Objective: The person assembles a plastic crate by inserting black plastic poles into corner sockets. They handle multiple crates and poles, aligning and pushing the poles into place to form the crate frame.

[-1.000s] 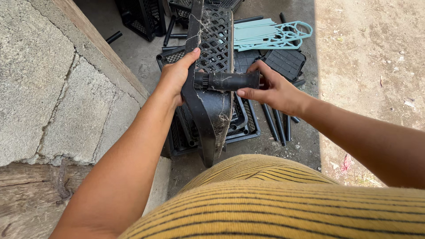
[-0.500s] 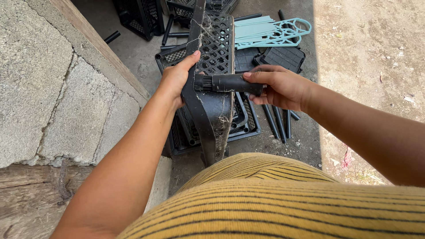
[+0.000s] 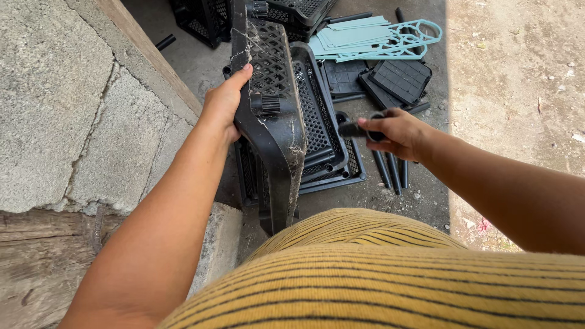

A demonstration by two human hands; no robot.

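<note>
My left hand (image 3: 223, 102) grips the left edge of a black perforated plastic shelf tray (image 3: 268, 116), held upright on its side with cobwebs on it. A short round socket (image 3: 267, 103) sticks out of the tray's rim. My right hand (image 3: 396, 133) is to the right of the tray, apart from it, and closed around a black plastic tube (image 3: 353, 129) whose end points toward the tray.
More black trays (image 3: 326, 152) lie stacked on the concrete floor below. Loose black tubes (image 3: 393, 170) lie beside them. Pale blue plastic shelf parts (image 3: 372, 38) and black panels (image 3: 399, 79) lie farther off. A rough stone wall (image 3: 73, 109) stands at the left; dirt ground at the right.
The black tube was seated against the tray's rim with my right hand on it. Now it has come away to the right in my right hand, leaving the socket bare.
</note>
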